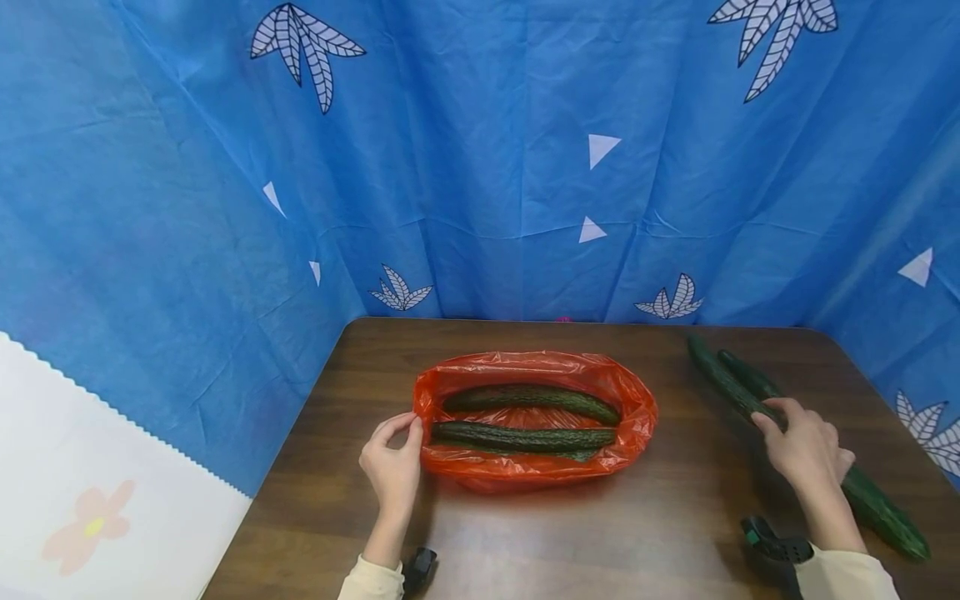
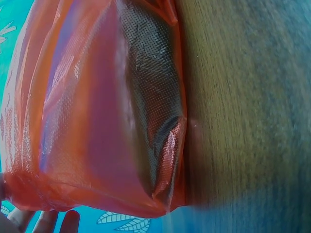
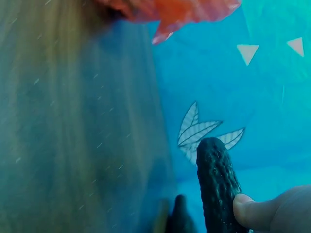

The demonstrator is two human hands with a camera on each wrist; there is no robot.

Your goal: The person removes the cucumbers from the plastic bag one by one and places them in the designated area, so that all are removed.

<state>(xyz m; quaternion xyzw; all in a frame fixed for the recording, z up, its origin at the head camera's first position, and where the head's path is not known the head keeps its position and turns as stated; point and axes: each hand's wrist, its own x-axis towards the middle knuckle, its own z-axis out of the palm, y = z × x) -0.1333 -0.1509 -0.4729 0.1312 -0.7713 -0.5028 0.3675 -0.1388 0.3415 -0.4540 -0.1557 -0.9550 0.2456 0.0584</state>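
Head view: the left hand (image 1: 392, 467) pinches the crinkled rim of a red plastic bag (image 1: 525, 477) on the wooden table (image 1: 570, 537), where a light hold should keep its mouth wide; the right hand (image 1: 808, 450) grasps a long, bumpy cucumber (image 3: 216, 179), likely steadiest gripped near its middle. Two dark, ridged cucumbers (image 1: 525, 437) lie inside the bag; another cucumber (image 1: 753, 379) is just beside the held one; beyond hangs a creased blue curtain (image 1: 480, 167).
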